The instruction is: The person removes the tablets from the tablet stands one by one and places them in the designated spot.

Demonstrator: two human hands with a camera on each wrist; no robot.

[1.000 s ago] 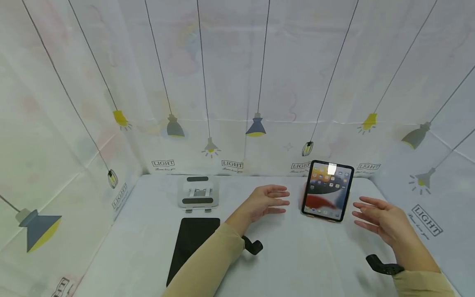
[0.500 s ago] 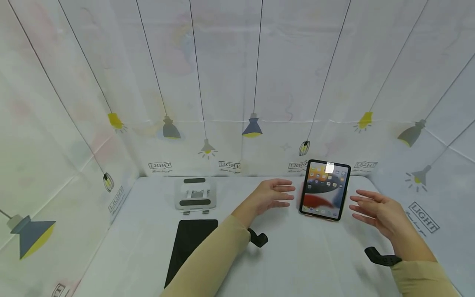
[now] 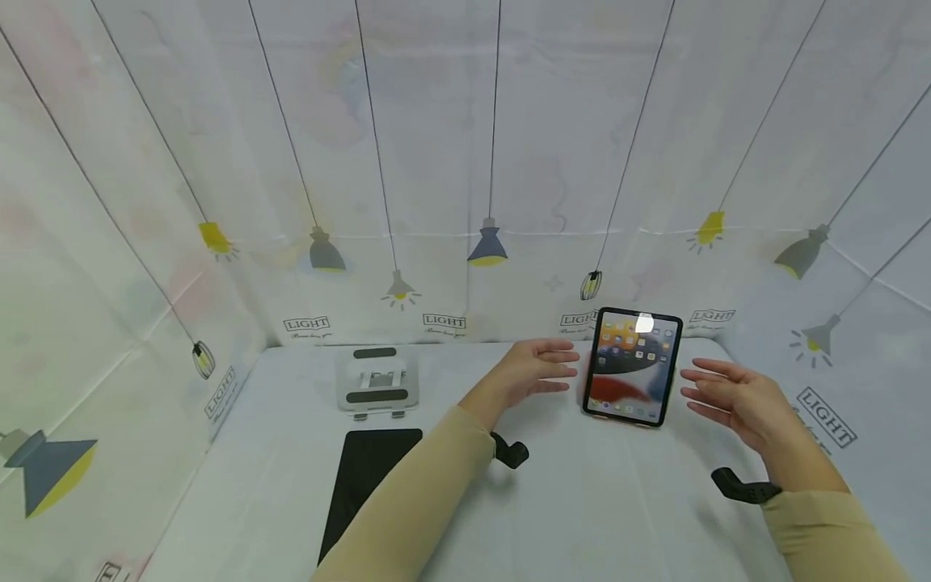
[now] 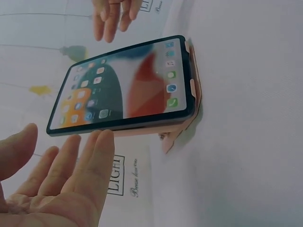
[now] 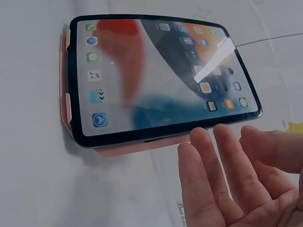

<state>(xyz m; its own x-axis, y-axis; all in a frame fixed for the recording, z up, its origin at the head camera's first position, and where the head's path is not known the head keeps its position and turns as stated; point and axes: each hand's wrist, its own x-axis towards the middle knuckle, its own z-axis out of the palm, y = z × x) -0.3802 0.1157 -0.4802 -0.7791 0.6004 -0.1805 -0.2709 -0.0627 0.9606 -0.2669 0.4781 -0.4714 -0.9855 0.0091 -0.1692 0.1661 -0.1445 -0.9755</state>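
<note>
A tablet (image 3: 633, 368) with its screen lit leans back on a pink stand (image 4: 193, 97), whose small lips catch its lower edge. My left hand (image 3: 534, 372) is at the tablet's left side, fingers extended toward it. In the left wrist view those fingertips overlap the tablet's near edge. On the other side my right hand (image 3: 738, 404) faces the tablet with fingers spread and loosely bent. The right wrist view has the right fingertips (image 5: 199, 135) right by the tablet's side edge. Neither hand grips anything.
A silver-white folding stand (image 3: 377, 380) with black pads lies at the back left of the white table (image 3: 582, 501). Before it lies a dark flat tablet-like slab (image 3: 367, 469), partly behind my left sleeve. A lamp-printed curtain (image 3: 436, 162) rises behind the table.
Both hands have come closer to the tablet's sides, the left one moving right and the right one slightly left. The head view has shifted slightly. The stand and slab stay put.
</note>
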